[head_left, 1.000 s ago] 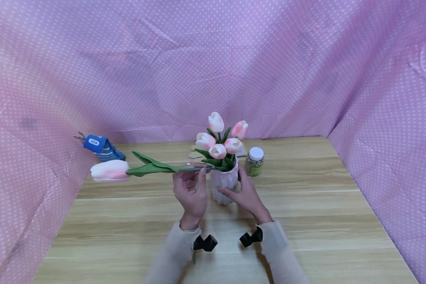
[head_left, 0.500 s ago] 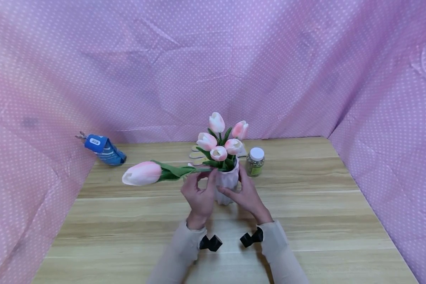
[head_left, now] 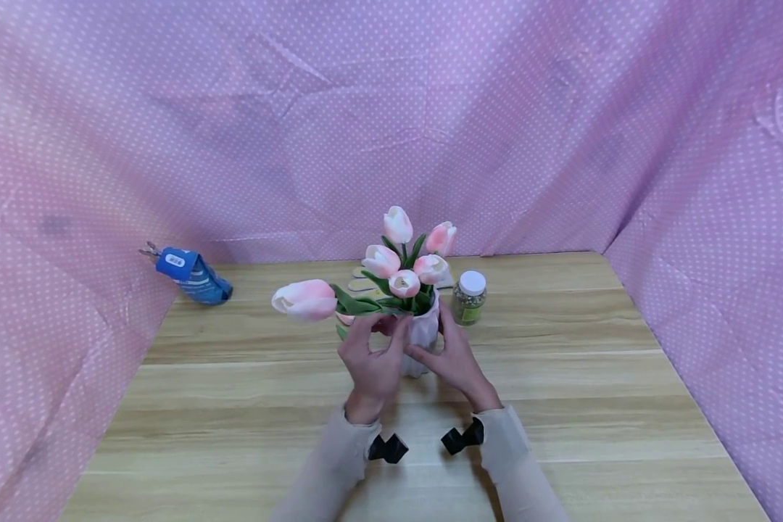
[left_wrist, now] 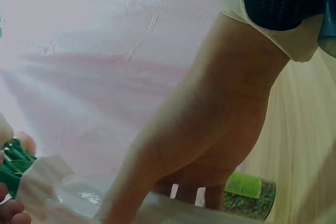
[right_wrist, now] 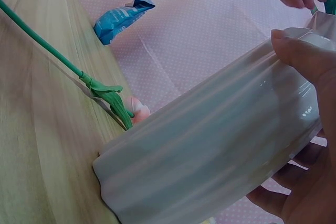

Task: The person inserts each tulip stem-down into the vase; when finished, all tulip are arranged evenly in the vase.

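In the head view my left hand [head_left: 373, 362] pinches the stem of a pink-and-white tulip [head_left: 305, 299] close to the vase's rim. That tulip leans left, nearly level, and my fingers hide its stem end. My right hand [head_left: 453, 355] grips the white fluted vase [head_left: 424, 332] from the right, its thumb across the front. Several tulips [head_left: 398, 225] stand upright in the vase. The right wrist view shows the vase [right_wrist: 210, 135] standing on the table with my right thumb near its rim. Another tulip [right_wrist: 107, 95] lies on the table beyond it.
A lidded jar [head_left: 470, 299] of small coloured grains stands just right of the vase. Behind the vase lies a pale yellow and white item [head_left: 362, 283], perhaps gloves. A blue bag [head_left: 196, 275] with a clip sits at the back left of the wooden table [head_left: 561, 406].
My left hand has moved right towards the vase, bringing the held tulip's bloom rightward with it. My right hand keeps its hold on the vase.
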